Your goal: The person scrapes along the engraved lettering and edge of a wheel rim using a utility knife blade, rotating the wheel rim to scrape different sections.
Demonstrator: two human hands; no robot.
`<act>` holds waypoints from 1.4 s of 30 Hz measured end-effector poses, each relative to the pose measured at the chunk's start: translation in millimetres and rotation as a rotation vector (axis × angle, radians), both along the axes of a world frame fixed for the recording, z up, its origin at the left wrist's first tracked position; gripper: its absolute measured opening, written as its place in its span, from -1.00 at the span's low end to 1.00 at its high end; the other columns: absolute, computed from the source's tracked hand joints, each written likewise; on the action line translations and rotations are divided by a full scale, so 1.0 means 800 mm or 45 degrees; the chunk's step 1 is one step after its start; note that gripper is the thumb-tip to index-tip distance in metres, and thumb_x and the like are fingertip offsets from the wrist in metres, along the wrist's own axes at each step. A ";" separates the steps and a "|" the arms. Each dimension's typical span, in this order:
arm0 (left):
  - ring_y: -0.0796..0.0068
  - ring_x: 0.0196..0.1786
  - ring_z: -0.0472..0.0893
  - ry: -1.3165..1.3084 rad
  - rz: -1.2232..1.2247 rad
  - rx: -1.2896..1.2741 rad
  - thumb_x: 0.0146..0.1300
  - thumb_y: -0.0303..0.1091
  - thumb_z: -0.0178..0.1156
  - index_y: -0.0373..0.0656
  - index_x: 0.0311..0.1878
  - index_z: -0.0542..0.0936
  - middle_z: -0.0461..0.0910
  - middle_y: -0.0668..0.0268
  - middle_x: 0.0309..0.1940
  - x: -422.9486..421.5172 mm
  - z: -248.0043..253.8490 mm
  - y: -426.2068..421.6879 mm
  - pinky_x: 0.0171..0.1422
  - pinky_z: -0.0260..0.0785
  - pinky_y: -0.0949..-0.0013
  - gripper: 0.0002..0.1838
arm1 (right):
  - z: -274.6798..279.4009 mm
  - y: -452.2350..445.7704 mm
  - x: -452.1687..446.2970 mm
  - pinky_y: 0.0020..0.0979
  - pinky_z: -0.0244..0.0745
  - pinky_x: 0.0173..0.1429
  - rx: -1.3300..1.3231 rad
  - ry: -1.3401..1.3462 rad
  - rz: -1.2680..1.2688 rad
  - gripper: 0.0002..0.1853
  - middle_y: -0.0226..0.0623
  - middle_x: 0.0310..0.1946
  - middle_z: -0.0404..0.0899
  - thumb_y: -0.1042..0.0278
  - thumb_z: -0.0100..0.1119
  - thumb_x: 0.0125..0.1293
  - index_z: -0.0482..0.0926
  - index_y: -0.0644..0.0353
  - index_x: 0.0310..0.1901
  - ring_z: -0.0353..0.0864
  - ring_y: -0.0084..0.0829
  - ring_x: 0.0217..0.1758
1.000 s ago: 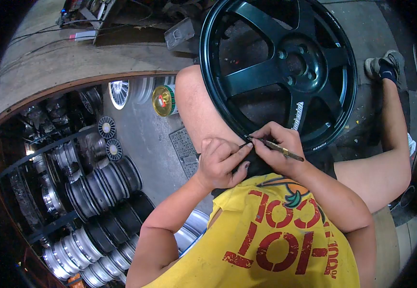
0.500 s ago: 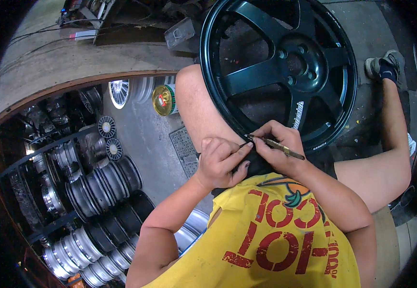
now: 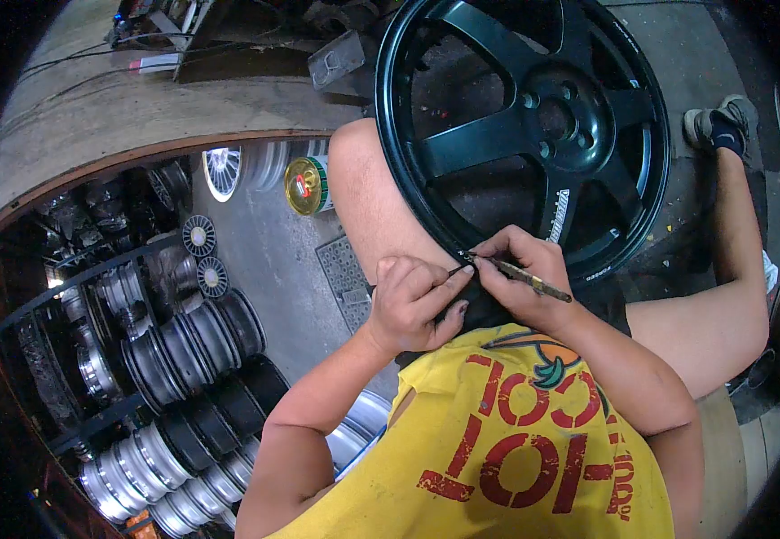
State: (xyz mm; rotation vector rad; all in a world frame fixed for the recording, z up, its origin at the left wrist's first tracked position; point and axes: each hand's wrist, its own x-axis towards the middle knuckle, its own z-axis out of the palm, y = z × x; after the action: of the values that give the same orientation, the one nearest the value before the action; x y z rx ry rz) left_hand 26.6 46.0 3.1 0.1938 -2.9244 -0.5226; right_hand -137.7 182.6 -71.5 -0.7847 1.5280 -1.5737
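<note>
A dark green six-spoke-style wheel rim [image 3: 489, 142] leans tilted against my bare thigh, with white lettering on one spoke and "FORGED" on its lip. My right hand [image 3: 526, 271] is closed around a slim pen-like tool [image 3: 533, 283] with a brownish, worn handle. Its tip meets the rim's near edge, and whether it is a blade or a brush is too small to tell. Beside it, my left hand [image 3: 415, 304] has curled fingers, its index fingertip at the same edge and its thumb apart. Something small and dark shows at those fingertips.
To the left stands a gold-topped can [image 3: 304, 186] near a metal floor drain cover [image 3: 345, 286]. Racks hold several wheel rims [image 3: 201, 350] at the lower left. A wooden bench [image 3: 156, 117] runs along the upper left, with a grey metal box [image 3: 336, 60] near it.
Both hands and the tool keep almost the same place at the rim edge. The view has shifted very slightly.
</note>
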 end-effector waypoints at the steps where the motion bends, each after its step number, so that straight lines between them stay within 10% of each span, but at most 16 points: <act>1: 0.40 -0.21 0.53 -0.004 0.003 -0.007 0.03 -0.26 0.49 -0.09 0.13 0.82 0.60 0.44 -0.26 -0.001 0.001 0.000 -0.04 0.22 0.23 -0.49 | -0.001 0.000 0.000 -0.28 0.69 -0.14 0.003 0.010 0.000 -0.82 -0.02 -0.29 0.79 0.40 0.43 0.33 0.69 0.30 -0.13 0.86 -0.16 -0.24; 42: 0.40 -0.21 0.53 -0.019 0.011 -0.010 0.05 -0.25 0.48 -0.06 0.11 0.83 0.58 0.45 -0.26 0.000 0.001 0.001 -0.03 0.21 0.22 -0.52 | -0.006 0.001 0.001 -0.37 0.66 -0.17 -0.020 -0.036 -0.063 -0.83 -0.13 -0.34 0.78 0.43 0.47 0.29 0.69 0.31 -0.19 0.83 -0.36 -0.31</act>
State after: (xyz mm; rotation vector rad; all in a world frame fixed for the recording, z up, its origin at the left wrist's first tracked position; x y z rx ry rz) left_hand 26.3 46.5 3.7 0.2099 -2.9384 -0.5108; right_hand -136.7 183.5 -76.3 -0.7358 1.5271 -1.6284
